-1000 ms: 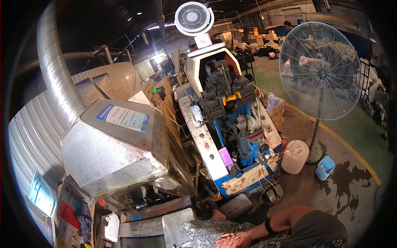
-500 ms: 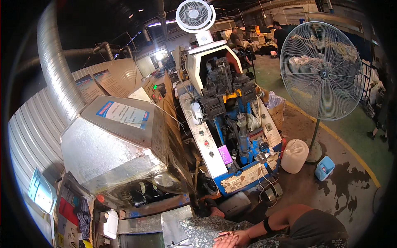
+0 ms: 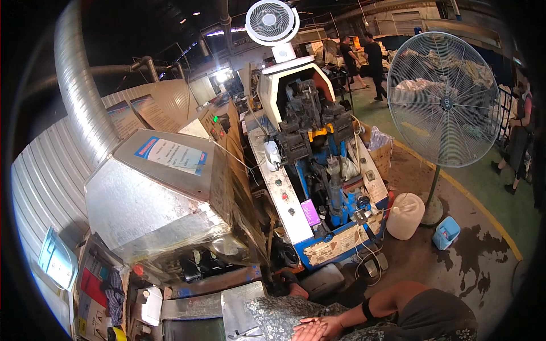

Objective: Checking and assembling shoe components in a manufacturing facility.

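My right hand point(image 3: 321, 326) rests on my lap, its fingers stretched out and holding nothing. A black band point(image 3: 367, 308) circles that forearm. Under its fingers, at the lower edge, lies skin that seems to be my left hand, mostly hidden. Patterned floral cloth point(image 3: 278, 311) covers my legs. To the left of my lap is a metal bench point(image 3: 239, 298) with a thin metal tool point(image 3: 244, 333) lying on it. In front stands a blue-and-white machine point(image 3: 307, 241) with dark clamps point(image 3: 313, 119) and a purple card point(image 3: 310, 212) on its panel.
A metal hood point(image 3: 153, 199) with a duct point(image 3: 79, 85) rises on the left. A large standing fan point(image 3: 446, 102), a white jug point(image 3: 405, 216) and a blue basket point(image 3: 446, 233) stand on the right. Two people point(image 3: 372, 62) are in the back, another person point(image 3: 517, 136) at far right.
My arm and hand stay on my lap. In the back, two people now stand close together in the aisle; the person at far right shows more fully. The view has shifted very slightly.
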`<state>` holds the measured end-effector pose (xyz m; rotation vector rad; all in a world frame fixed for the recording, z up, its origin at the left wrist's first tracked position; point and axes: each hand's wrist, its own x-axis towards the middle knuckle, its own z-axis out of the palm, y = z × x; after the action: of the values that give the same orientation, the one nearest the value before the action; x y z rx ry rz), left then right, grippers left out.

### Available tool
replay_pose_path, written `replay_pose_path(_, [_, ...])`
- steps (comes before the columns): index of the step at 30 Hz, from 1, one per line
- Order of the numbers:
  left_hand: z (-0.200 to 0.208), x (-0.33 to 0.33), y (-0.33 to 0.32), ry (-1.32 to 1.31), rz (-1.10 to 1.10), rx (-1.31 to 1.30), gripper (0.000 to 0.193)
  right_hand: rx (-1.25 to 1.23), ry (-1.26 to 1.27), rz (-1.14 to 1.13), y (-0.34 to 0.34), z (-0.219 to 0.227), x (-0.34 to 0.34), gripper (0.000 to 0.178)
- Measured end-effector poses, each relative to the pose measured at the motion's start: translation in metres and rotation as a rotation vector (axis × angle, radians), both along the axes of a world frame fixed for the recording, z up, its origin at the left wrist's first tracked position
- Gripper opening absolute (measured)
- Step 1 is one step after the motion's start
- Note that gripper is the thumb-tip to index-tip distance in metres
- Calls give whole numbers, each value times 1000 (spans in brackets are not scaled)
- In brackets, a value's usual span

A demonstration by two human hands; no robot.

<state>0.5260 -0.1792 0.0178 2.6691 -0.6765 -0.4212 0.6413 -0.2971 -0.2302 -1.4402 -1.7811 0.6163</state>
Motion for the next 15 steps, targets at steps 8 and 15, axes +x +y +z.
replay_pose_path(8, [-168,38,37,-376,-273,348,55,1,53,9,8,-3,5,63])
replay_pose_path(15, [-298,59,-9,-977,202,-575,57,3,109,12,6,-11,5,62])
